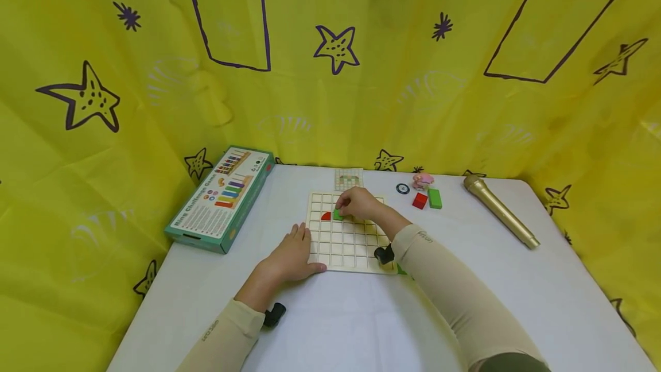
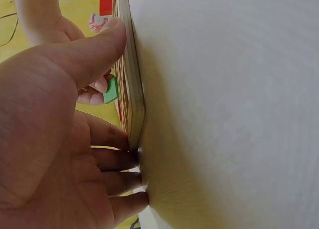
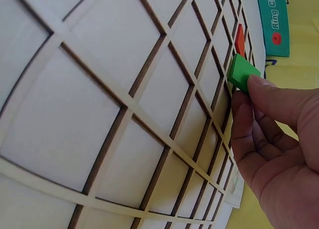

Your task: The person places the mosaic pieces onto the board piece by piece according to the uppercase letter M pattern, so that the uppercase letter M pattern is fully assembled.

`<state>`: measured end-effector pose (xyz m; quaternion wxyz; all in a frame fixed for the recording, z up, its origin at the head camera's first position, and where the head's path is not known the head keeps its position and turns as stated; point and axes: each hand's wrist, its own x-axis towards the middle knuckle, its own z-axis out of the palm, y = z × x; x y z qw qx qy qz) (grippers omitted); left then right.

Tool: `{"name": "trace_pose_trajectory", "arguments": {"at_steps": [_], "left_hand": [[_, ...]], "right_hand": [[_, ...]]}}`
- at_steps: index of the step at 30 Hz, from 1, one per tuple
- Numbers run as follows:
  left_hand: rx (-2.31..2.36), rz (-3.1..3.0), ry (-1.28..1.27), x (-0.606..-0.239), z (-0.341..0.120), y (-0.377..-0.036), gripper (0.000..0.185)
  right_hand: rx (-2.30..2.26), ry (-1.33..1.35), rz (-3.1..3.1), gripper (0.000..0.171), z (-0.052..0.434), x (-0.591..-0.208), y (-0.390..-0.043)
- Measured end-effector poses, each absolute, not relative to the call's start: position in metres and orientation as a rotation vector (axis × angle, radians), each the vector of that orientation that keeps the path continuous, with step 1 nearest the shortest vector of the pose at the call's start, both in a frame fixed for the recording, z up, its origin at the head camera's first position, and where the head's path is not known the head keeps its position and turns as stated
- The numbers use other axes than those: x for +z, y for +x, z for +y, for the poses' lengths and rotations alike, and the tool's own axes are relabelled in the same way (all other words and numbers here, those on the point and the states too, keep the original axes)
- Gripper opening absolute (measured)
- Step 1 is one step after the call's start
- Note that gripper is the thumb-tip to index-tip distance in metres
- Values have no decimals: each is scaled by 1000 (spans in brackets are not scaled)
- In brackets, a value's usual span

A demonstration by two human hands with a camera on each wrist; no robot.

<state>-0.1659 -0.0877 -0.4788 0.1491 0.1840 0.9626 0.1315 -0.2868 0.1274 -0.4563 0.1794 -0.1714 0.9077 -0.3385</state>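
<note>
A wooden grid board (image 1: 343, 250) lies on the white table. My right hand (image 1: 360, 204) pinches a green square tile (image 3: 242, 71) between thumb and fingers, over a cell in the upper part of the grid. One cell to the left sits a red rounded tile (image 1: 326, 216). At the board's left front corner is my left hand (image 1: 293, 254), its fingers stretched along the left side and its thumb at the front edge. In the left wrist view, those fingertips (image 2: 130, 179) touch the table beside the board's corner.
Behind the board lies a small pattern card (image 1: 349, 178). To its right are a round black-and-white token (image 1: 403, 188), a pink figurine (image 1: 423, 181), a red block (image 1: 420, 200) and a green block (image 1: 435, 198). A gold microphone (image 1: 501, 211) lies far right, a Ring Challenge Game box (image 1: 222, 200) left.
</note>
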Motion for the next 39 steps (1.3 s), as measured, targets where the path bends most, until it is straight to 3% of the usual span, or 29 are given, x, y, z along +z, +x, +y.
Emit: {"name": "trace_pose_trajectory", "arguments": {"at_steps": [39], "left_hand": [[369, 2763, 508, -478, -86, -166, 104]], "right_hand": [[-885, -491, 2658, 6, 128, -458, -276]]}}
